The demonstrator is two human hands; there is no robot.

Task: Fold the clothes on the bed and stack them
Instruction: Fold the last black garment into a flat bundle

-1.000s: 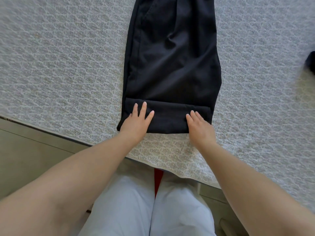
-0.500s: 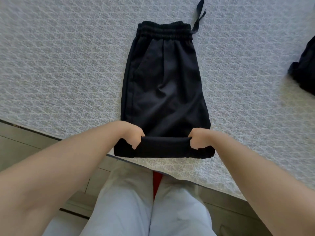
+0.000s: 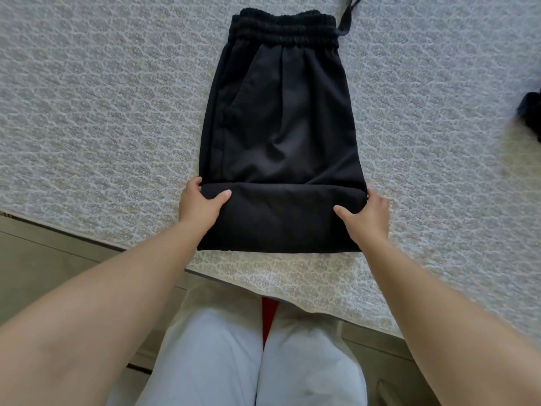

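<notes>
Gripping the near rolled end of soft, floppy black trousers [image 3: 281, 127] on the bed [image 3: 102, 112], your left hand [image 3: 199, 203] and right hand [image 3: 366, 212] each clasp a side edge.

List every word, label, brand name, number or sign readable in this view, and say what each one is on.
None: no readable text shows anywhere.
The black trousers show no label, logo or size tag on the visible side.
The bedcover carries only a woven pattern, no lettering.
The dark garment at the right edge is cut off and shows no print.
</notes>
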